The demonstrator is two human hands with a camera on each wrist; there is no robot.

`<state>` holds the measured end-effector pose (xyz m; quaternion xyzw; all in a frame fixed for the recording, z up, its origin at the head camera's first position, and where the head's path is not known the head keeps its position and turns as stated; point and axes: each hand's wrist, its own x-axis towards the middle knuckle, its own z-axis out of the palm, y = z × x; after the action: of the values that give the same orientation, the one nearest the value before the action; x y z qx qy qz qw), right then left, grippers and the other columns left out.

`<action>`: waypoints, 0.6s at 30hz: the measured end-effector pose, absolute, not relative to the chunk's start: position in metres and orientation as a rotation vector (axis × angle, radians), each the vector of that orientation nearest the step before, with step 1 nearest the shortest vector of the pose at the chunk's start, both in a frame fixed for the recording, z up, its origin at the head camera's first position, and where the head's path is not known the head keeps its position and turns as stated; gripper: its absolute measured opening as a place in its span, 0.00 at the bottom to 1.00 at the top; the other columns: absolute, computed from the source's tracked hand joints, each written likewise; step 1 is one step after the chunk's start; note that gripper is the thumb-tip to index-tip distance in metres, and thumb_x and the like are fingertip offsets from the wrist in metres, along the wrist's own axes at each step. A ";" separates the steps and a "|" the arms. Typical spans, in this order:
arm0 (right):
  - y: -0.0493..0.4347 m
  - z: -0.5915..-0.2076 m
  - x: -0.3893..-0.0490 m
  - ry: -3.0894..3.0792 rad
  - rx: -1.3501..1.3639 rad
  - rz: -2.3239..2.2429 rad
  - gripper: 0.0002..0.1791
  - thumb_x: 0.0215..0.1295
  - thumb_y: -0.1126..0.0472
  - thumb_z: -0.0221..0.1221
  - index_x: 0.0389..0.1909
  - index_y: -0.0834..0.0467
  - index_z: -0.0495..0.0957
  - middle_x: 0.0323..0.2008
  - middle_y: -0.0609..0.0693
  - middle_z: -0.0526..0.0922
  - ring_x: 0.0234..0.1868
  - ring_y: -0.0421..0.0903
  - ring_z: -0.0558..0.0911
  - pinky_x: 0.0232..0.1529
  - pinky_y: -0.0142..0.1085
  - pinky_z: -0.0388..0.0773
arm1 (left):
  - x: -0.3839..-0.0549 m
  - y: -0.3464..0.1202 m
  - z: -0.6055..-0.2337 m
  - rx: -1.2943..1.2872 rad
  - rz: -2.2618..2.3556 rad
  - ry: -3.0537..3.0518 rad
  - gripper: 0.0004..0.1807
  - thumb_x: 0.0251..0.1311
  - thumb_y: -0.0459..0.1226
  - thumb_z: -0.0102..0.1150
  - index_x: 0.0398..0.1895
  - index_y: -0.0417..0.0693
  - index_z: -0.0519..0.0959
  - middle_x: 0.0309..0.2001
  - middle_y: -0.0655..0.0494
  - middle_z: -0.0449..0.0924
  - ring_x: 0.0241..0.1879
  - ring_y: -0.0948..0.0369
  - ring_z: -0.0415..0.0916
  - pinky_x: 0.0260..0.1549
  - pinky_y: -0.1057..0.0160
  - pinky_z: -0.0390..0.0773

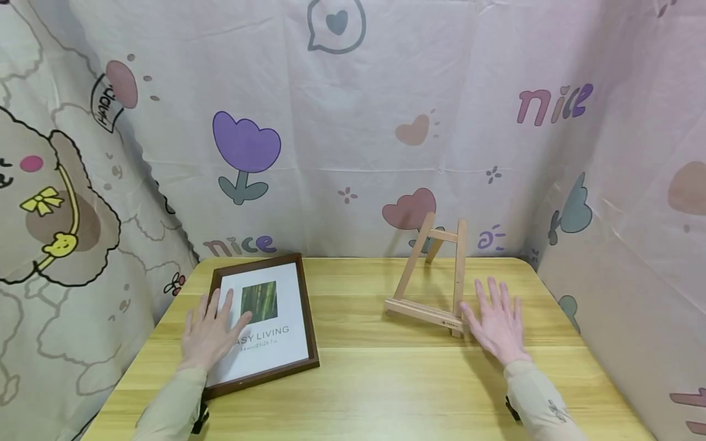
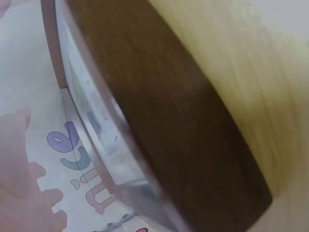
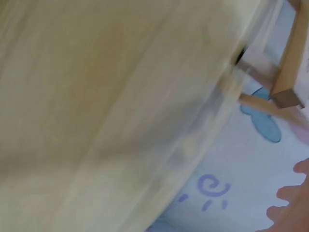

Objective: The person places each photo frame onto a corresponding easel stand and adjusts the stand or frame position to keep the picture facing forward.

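A brown picture frame (image 1: pixel 309 318) with a white insert and a small green picture lies on the table's left side. Over its left part is my left hand (image 1: pixel 209 334), fingers spread and straight. In the left wrist view the dark wooden edge of the picture frame (image 2: pixel 169 106) fills the middle. A small wooden tabletop easel (image 1: pixel 425 311) stands right of centre. Beside its right end is my right hand (image 1: pixel 498 321), palm down with fingers spread, thumb close to the ledge. The right wrist view catches part of the easel (image 3: pixel 289 63) and the hand's fingertips at the lower right.
A light wood-grain table (image 1: pixel 353 392) carries both things. Behind it hangs a pale printed curtain (image 1: pixel 342 122), which also closes off both sides. Table surface lies between the picture frame and the easel.
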<state>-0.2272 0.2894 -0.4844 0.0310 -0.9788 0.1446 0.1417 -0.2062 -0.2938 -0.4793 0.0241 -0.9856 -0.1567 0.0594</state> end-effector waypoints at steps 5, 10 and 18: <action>0.274 -0.477 -0.222 -2.766 0.126 0.358 0.42 0.76 0.36 0.43 0.79 0.59 0.52 0.78 0.69 0.48 0.78 0.71 0.49 0.75 0.71 0.36 | -0.201 -0.301 -0.479 0.092 -0.528 -3.005 0.49 0.70 0.67 0.39 0.83 0.50 0.38 0.81 0.33 0.37 0.78 0.31 0.31 0.73 0.27 0.33; 0.246 -0.474 -0.220 -2.625 0.221 0.333 0.40 0.71 0.41 0.53 0.76 0.60 0.58 0.70 0.72 0.61 0.72 0.70 0.60 0.74 0.69 0.51 | -0.199 -0.312 -0.477 0.128 -0.629 -3.038 0.53 0.70 0.67 0.37 0.81 0.42 0.34 0.78 0.26 0.35 0.76 0.26 0.32 0.70 0.23 0.37; 0.196 -0.472 -0.219 -2.495 0.357 0.376 0.40 0.65 0.44 0.59 0.74 0.60 0.63 0.67 0.71 0.66 0.69 0.69 0.64 0.71 0.65 0.60 | -0.199 -0.327 -0.480 0.163 -0.868 -3.061 0.57 0.70 0.66 0.40 0.79 0.36 0.27 0.76 0.20 0.29 0.75 0.24 0.29 0.70 0.23 0.37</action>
<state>-0.2195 0.1957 -0.4716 0.1339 -0.9363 0.1410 0.2926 -0.1992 -0.3270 -0.4801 0.0513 -0.9605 -0.2725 -0.0223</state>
